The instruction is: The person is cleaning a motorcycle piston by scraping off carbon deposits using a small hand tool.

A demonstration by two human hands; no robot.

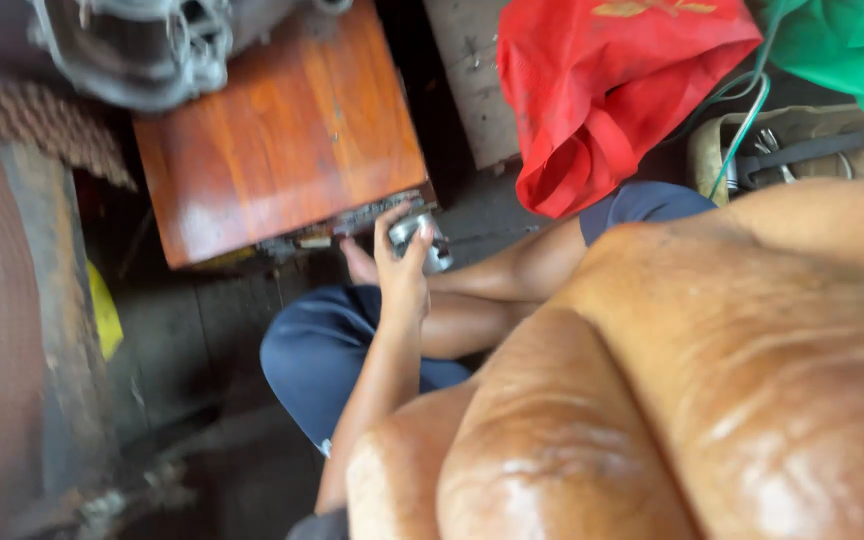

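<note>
So the person's sitting low on the floor, knees up in dark blue shorts (322, 350), bare torso filling the bottom right of the head view. The left hand (402, 270) is up in front of them with its grip wrapped around a small shiny metal cylinder (420, 240); looks like a can or a short metal cup, but it's too blurry to say. It sits right at the near edge of the orange wooden board (282, 140), which looks like a low desk top. The left forearm runs straight up from the lower middle of the view, wrist a bit bent toward the board.

The right hand (359, 264) is mostly tucked behind the left one. I can't tell if its grip is closed on anything; the forearm comes in from the right across the knee.

My guess at the step: holding the metal piece steady at the board's edge. Any next move would need the second hand on it properly.

Around: a red cloth bag (602, 90), a green bag (842, 45), and a tray of tools (802, 150) on the right.
</note>
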